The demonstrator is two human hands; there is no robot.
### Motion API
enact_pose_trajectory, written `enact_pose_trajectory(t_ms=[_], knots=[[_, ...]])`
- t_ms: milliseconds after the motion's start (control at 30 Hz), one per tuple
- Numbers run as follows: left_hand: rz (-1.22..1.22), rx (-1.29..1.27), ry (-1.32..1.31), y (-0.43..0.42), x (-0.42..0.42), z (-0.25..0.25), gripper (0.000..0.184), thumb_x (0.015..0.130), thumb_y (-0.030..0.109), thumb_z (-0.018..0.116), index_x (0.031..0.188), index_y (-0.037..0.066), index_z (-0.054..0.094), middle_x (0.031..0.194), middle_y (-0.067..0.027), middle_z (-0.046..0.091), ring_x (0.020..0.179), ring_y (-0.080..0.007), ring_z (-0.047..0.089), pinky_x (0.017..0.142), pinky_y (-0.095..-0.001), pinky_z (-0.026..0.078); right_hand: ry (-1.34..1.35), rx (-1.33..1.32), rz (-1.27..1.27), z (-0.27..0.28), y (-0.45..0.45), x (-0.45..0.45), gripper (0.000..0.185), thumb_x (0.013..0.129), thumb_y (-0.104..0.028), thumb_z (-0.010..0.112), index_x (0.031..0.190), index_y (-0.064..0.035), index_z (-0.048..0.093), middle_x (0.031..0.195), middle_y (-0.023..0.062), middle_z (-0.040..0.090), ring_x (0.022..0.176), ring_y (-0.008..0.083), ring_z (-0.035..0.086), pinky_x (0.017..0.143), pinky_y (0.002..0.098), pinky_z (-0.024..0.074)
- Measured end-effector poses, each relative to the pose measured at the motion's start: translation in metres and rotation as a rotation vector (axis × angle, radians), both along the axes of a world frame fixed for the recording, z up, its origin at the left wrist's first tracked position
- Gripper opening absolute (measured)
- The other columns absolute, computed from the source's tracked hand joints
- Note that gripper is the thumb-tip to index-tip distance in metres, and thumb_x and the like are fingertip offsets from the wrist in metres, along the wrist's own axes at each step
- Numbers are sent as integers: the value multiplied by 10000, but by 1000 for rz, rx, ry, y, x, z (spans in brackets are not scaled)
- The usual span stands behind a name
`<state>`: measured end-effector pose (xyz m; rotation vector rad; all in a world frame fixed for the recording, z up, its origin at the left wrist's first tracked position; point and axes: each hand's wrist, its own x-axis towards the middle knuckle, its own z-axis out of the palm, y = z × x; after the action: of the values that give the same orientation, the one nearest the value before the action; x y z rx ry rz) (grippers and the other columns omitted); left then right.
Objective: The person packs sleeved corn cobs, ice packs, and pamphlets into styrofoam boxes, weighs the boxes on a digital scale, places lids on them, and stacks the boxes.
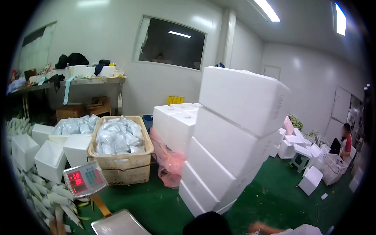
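My right hand (261, 227) shows at the bottom edge, smeared, with a white sleeve behind it; its fingers and anything in them cannot be made out. At the lower left, a blurred brownish shape (58, 226) beside the pale long vegetables (58, 197) looks like my left hand, its fingers unclear. Between them are a bare metal scale plate (119, 225) and a scale display (84, 179) with red digits. A dark rounded shape (207, 224) stands at bottom centre. Beyond it rises a tilted-looking stack of white foam boxes (231, 129).
Bagged packs fill a beige crate (121, 164). Open foam boxes (51, 156) stand left; more boxes (172, 125) and a pink bag (171, 168) are behind the stack. A cluttered table (98, 81) lines the wall. A seated person (346, 143) is far right.
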<state>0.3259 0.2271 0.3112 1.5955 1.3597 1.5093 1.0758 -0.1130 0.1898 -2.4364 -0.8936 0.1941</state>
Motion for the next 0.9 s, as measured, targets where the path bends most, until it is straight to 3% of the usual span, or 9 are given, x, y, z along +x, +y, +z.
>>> enact_pose_trajectory(t_ms=[133, 467, 633, 900], knots=[[103, 3, 155, 63, 37, 39, 527, 835, 250, 587, 1264, -14, 433, 1227, -186, 492, 1087, -297, 509, 916, -384, 434, 290, -222, 56, -36, 45, -110, 161, 881, -188, 530, 815, -42, 545, 651, 63, 548, 647, 167, 567, 548, 290, 434], [-129, 75, 216, 156, 94, 81, 611, 800, 324, 604, 1275, -11, 417, 1240, -197, 475, 1105, -305, 494, 926, -393, 426, 363, -280, 114, -20, 151, -211, 179, 876, -203, 538, 845, -31, 573, 730, 93, 590, 697, 182, 592, 592, 305, 458], [-172, 121, 195, 122, 117, 78, 654, 782, 361, 613, 1281, -10, 409, 1246, -202, 466, 1114, -309, 487, 932, -397, 422, 375, -327, 159, -43, 116, -215, 191, 873, -211, 542, 860, -26, 587, 770, 108, 610, 723, 190, 605, 613, 312, 470], [-240, 247, 139, -28, 88, 48, 723, 754, 421, 626, 1289, -8, 396, 1257, -210, 453, 1128, -315, 475, 940, -403, 416, 334, -483, 369, -73, 10, -205, 216, 869, -224, 549, 884, -17, 610, 834, 133, 643, 763, 203, 625, 648, 323, 488]])
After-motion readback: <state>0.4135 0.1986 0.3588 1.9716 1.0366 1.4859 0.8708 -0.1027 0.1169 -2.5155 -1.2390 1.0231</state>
